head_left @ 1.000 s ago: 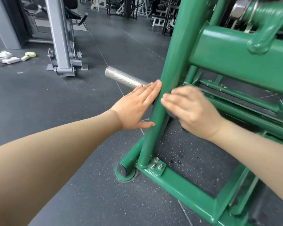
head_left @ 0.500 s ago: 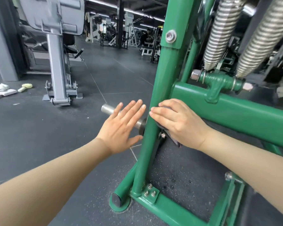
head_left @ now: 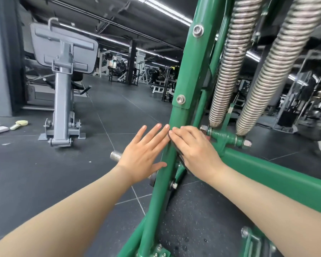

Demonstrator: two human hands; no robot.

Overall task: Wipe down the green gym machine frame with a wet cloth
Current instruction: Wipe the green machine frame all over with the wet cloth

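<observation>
Dark rubber floor (head_left: 35, 175), grey machine (head_left: 63, 75), ceiling striplights (head_left: 167, 11)

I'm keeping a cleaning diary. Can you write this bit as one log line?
right hand: presses dark cloth on green upright | left hand: open, flat beside upright | step: wiping

Two hands, the left (head_left: 144, 154) and the right (head_left: 193, 147); one green frame (head_left: 185, 75); one dark cloth (head_left: 178, 153) under the right hand; two coil springs (head_left: 228, 65) (head_left: 278, 60); one steel peg (head_left: 116, 156); one grey machine (head_left: 62, 78); other machines beyond, too blurred to count.
</observation>
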